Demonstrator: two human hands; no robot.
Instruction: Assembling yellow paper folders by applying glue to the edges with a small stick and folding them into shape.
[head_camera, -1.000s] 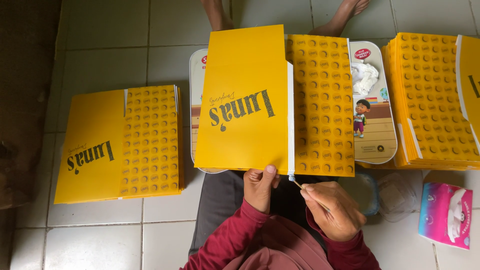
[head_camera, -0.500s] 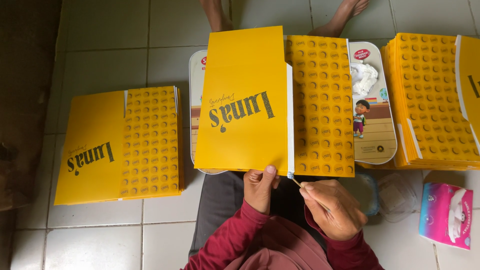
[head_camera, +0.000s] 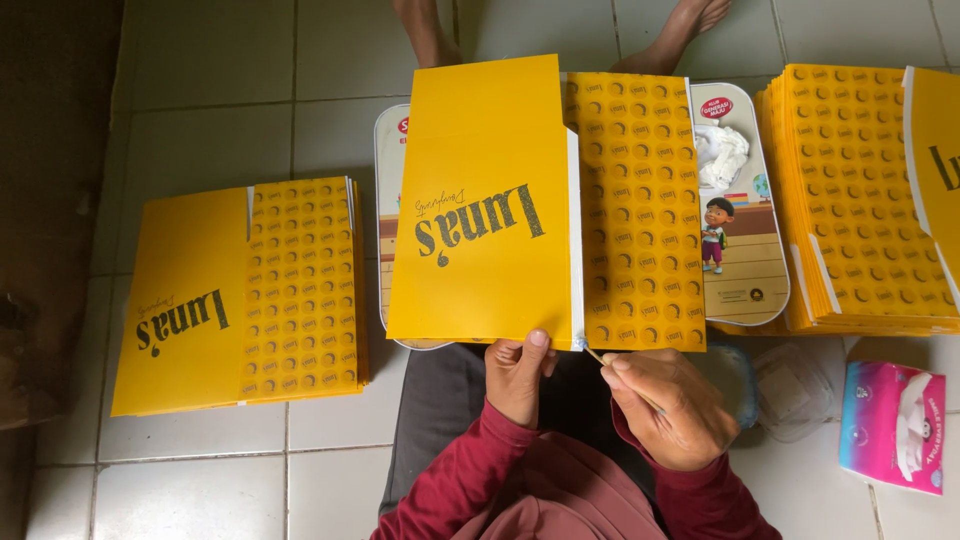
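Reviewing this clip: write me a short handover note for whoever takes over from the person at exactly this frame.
Left hand: thumb pins the near edge of the yellow sheet lying on the tray.
Right hand: fingers hold a thin stick, tip at the sheet's white strip.
Done, it seems: one folded piece on the floor, left.
Left: the stack at right, and this sheet's seam.
Tissue pack lies near right.

Long maroon sleeves cover both arms (cuffs at the wrists), above dark grey trousers.
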